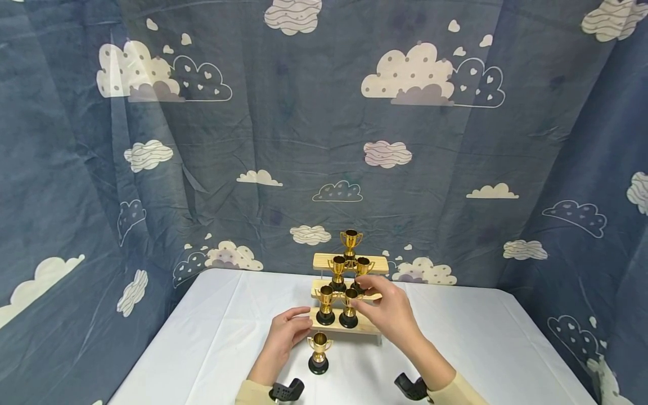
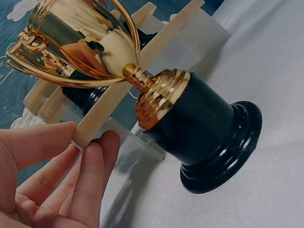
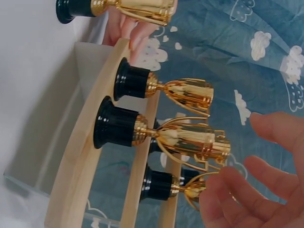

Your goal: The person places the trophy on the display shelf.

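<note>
A stepped display stand with three wooden shelves (image 1: 367, 327) and clear side panels carries several small gold trophy cups on black bases. My left hand (image 1: 284, 336) pinches the left end of the lowest shelf, thumb on one side and fingers on the other, as the left wrist view shows at the board end (image 2: 90, 128). Beside the right trophy (image 1: 349, 310) on that shelf is my right hand (image 1: 394, 309), its fingers loosely bent and apart around nothing. The left trophy (image 1: 325, 306) stands next to it. One more trophy (image 2: 194, 118) stands upright on the table before the stand.
Two trophies, one of them the left trophy (image 1: 337, 274), stand on the middle shelf, and a single trophy (image 1: 350, 243) tops the stand. A white cloth covers the table (image 1: 228, 315). Behind hangs a blue cloud-print curtain (image 1: 324, 129).
</note>
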### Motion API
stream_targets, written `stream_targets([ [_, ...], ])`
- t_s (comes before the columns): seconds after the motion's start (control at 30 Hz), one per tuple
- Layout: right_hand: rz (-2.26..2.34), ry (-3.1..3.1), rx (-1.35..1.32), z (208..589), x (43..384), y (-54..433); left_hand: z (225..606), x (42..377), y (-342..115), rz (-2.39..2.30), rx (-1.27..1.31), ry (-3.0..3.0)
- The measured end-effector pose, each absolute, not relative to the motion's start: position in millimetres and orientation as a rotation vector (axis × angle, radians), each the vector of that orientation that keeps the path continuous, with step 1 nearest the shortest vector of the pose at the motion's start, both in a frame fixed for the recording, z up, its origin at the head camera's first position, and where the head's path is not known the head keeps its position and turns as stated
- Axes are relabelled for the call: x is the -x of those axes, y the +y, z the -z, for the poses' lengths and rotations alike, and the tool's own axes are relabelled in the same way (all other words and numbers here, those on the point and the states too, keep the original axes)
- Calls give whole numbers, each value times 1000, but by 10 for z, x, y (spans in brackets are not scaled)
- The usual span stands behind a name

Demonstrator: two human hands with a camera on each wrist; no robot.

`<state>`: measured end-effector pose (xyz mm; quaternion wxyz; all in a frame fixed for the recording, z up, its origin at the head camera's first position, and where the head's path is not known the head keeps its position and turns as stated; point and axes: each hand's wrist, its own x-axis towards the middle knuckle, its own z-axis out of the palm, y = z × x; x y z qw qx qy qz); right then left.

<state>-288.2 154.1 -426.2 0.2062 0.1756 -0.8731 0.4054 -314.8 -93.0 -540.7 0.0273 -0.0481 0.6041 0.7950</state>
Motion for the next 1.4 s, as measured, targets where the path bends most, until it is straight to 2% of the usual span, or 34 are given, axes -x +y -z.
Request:
stream_targets([
  [0.67, -1238, -2408, -526, 4211, 2618, 1436, 5416, 3154, -939, -2443, 146, 1867],
  [1.4, -1294, -2486, -681, 4475, 2484, 1248, 5390, 3121, -950, -2442, 118, 1858],
])
